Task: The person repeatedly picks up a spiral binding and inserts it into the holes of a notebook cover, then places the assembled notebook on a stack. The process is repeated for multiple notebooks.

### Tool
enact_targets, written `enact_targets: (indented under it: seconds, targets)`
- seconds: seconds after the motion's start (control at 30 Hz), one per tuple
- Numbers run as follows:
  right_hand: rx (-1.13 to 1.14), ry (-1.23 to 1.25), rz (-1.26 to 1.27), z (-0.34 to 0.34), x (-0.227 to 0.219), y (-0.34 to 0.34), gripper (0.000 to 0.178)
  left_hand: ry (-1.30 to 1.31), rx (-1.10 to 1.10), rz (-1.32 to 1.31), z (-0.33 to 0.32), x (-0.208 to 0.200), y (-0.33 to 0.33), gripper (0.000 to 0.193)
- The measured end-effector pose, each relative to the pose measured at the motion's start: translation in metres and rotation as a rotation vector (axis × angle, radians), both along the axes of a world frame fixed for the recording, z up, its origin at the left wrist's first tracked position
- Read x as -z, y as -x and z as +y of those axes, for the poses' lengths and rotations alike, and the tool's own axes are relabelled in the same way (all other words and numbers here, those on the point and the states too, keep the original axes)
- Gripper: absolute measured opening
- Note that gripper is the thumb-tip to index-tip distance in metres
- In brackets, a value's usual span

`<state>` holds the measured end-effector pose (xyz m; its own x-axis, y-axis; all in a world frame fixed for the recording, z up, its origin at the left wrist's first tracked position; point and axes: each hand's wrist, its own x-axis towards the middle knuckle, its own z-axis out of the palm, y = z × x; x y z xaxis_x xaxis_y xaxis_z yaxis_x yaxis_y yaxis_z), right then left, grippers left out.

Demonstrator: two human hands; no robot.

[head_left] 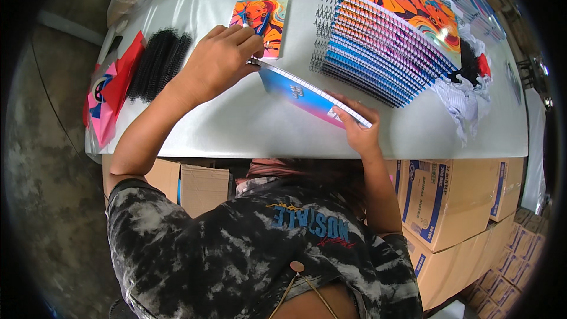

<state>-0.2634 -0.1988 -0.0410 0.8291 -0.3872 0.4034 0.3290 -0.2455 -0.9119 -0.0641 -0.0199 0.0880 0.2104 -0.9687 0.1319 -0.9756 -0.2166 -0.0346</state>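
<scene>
You've got the notebook (307, 95) tilted up off the table (248, 124), blue-and-pink cover facing you, punched edge on top, out in front of your chest. Your right hand (359, 130) pinches its near-right corner, fingers wrapped over the edge, and that's only 1 corner bearing the weight, so the pages could fan or slide out of line. Your left hand (220, 62) is closed tight at the far end of that edge, on something thin I can't make out, maybe a coil end or a tool. If the sheets shift, the holes won't line up and whatever you feed in could snag. Mind your left elbow too: the black coils (158, 64) lie just beside it, easy to sweep off. The fanned stack (384, 53) sits near on the right; a swing of the notebook could knock it.
</scene>
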Motion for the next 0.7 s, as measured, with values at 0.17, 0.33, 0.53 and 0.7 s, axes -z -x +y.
enact_targets:
  seconds: [0.17,0.33,0.53,0.7]
  targets:
    - [-0.027,0.018,-0.02,0.001,0.002,-0.001,0.027,-0.138,-0.008,0.057,0.005,0.002,-0.006,0.035]
    - [0.019,0.098,-0.08,0.006,0.004,-0.002,0.024,0.511,-0.032,-0.167,0.003,0.049,0.004,0.075]
    - [0.03,0.111,-0.115,0.013,0.007,0.001,0.031,0.557,0.247,-0.467,0.031,0.123,0.009,0.099]
    - [0.018,0.263,-0.201,0.019,0.01,-0.009,0.035,0.641,-0.068,-0.043,0.017,0.156,0.002,0.116]
